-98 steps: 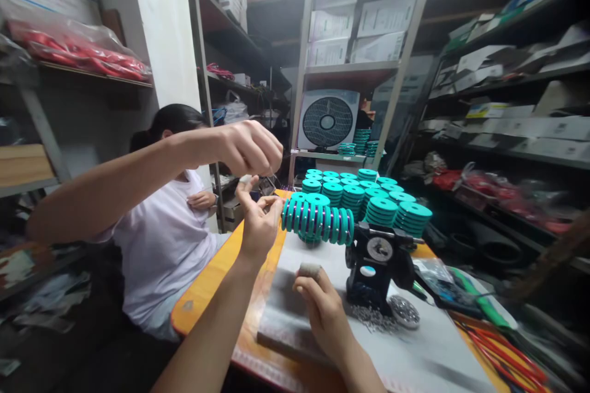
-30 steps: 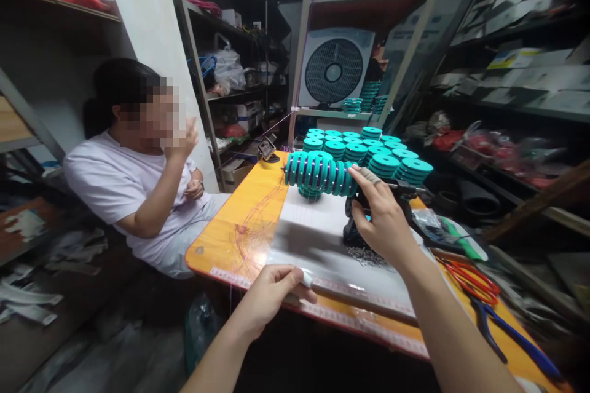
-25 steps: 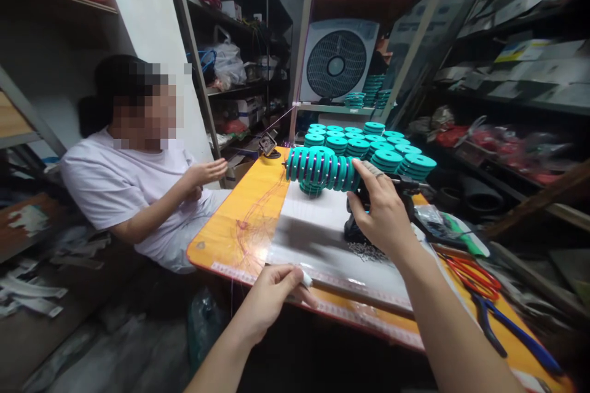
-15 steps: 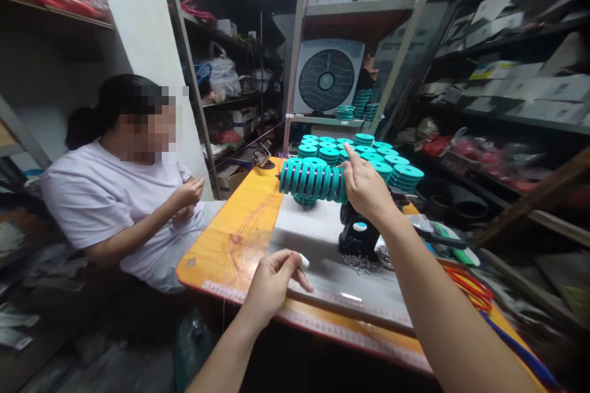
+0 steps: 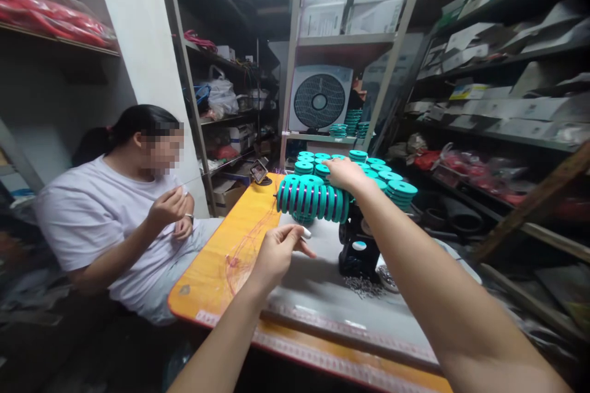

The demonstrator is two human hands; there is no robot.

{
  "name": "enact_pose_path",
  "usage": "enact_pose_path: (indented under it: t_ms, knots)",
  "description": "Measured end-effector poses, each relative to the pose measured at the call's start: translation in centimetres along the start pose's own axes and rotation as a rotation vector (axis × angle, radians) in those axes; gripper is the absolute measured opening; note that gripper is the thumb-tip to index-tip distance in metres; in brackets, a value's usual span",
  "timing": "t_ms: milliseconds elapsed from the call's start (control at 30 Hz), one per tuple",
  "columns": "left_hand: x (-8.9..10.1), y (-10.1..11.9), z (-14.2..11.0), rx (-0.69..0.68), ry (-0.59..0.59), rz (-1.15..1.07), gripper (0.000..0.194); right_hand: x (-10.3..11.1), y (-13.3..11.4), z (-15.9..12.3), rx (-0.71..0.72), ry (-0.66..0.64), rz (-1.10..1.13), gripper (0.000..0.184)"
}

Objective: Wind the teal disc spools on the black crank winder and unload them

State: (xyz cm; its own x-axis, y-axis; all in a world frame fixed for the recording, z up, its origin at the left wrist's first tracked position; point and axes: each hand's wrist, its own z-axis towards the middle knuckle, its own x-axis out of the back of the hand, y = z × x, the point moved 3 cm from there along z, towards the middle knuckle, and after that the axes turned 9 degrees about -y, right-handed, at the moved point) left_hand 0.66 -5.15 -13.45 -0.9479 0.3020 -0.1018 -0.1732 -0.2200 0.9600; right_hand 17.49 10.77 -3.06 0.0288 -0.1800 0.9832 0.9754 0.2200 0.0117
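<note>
A row of teal spools (image 5: 310,198) sits on a horizontal rod held by a black winder (image 5: 357,244) on the orange table (image 5: 239,239). My right hand (image 5: 344,173) reaches over the row and rests its fingers on the stacks of teal spools (image 5: 391,182) behind it; the fingertips are hidden. My left hand (image 5: 278,252) hovers above the grey mat (image 5: 322,294), thumb and forefinger pinched on a small white piece (image 5: 306,232). Thin red wire (image 5: 244,245) loops across the orange surface.
A person in a white shirt (image 5: 92,214) sits left of the table, hands raised near the chest. A white fan (image 5: 318,99) stands on the shelf behind. Small metal bits (image 5: 364,285) lie by the winder. Stocked shelves line both sides.
My right hand has moved from the winder's side up and over the spool row onto the stacks behind. My left hand has lifted off the table edge, still pinching the white piece.
</note>
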Motion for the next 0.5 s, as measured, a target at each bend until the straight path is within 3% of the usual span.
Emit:
enact_pose_path:
  t_ms: [133,300,367,500]
  knots:
    - [0.0,0.7,1.1,-0.017,0.013,-0.048,0.034,1.4,-0.3,-0.5,0.055,0.11,0.027,0.045]
    - [-0.4,2.2,0.9,-0.063,0.03,0.047,0.034,4.3,-2.1,-5.2,0.106,0.406,0.136,0.047]
    - [-0.6,3.1,0.4,-0.097,0.049,0.107,0.033,4.1,-3.1,-6.9,0.175,0.487,0.354,0.042]
    - [-1.1,4.7,-0.7,-0.18,0.069,0.213,0.033,1.8,-3.8,-8.0,0.223,0.564,0.759,0.038]
